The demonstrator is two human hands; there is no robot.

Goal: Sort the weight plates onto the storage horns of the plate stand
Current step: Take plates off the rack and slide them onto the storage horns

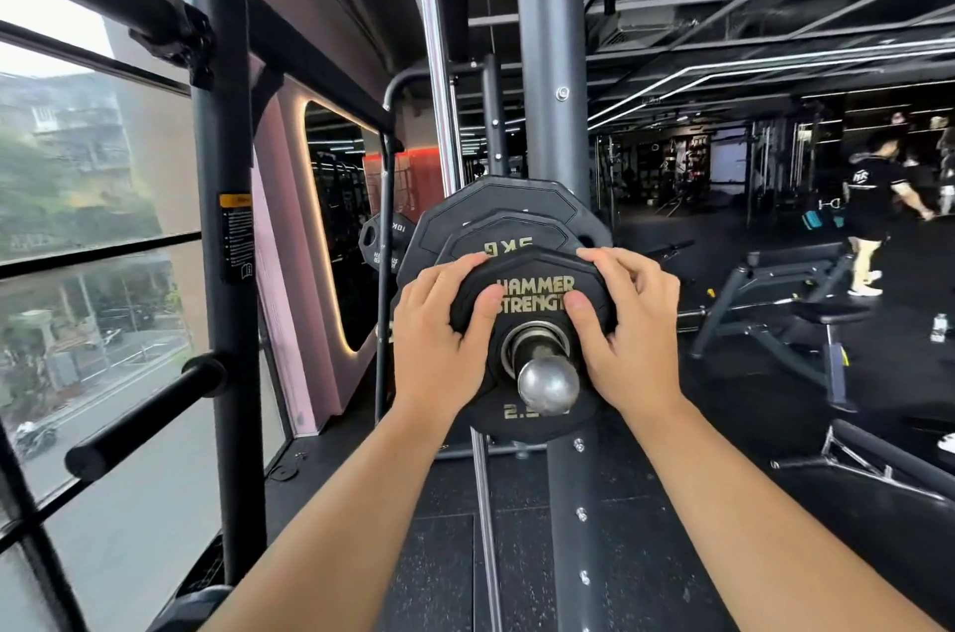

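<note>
1. My left hand (439, 337) holds the small plate (535, 270) at nine o'clock and my right hand (630, 332) at three, with fingers curled over the rim and thumbs flat on its face.
2. The plate is threaded on the peg (548, 381), in front of the bigger plates (496, 202).
3. I'd push evenly with both thumbs and keep it square so the hole doesn't bind.
4. Fingers should come off the rim before the plates meet, or they could get pinched.

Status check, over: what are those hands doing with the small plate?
Both left hand and right hand grip the small plate. Plate threaded on the horn, in front of the 5 kg plate. Nothing blocking.
</note>
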